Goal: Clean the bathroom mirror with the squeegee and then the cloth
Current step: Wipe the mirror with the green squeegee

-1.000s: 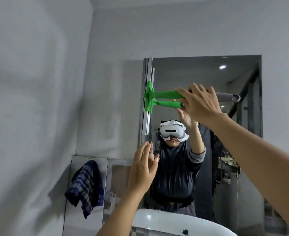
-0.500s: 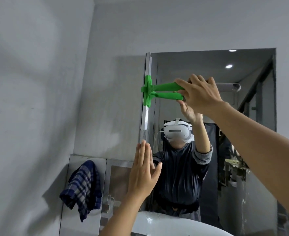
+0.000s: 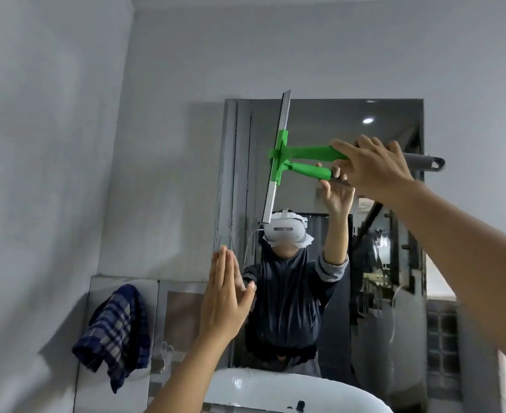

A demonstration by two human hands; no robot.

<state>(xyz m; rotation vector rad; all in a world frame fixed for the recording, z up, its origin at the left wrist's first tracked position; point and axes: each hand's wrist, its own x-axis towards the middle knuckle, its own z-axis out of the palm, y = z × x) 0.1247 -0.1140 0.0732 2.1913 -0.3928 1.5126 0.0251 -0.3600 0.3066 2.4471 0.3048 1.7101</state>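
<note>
A rectangular mirror (image 3: pixel 391 248) hangs on the grey wall. My right hand (image 3: pixel 370 166) grips the handle of a green squeegee (image 3: pixel 302 152); its metal blade stands nearly upright against the glass, a little right of the mirror's left edge. My left hand (image 3: pixel 225 296) is raised near the mirror's lower left with straight fingers and holds nothing. A blue plaid cloth (image 3: pixel 117 329) hangs at the lower left over a shiny panel.
A white basin (image 3: pixel 275 389) sits below the mirror. The shiny panel (image 3: pixel 180 308) runs along the wall under the mirror's left side. A person with a headset is reflected in the glass. Grey walls close in on the left.
The squeegee has slid right from the mirror's left edge onto the glass, with its blade tilted slightly. My left hand has stayed raised and open.
</note>
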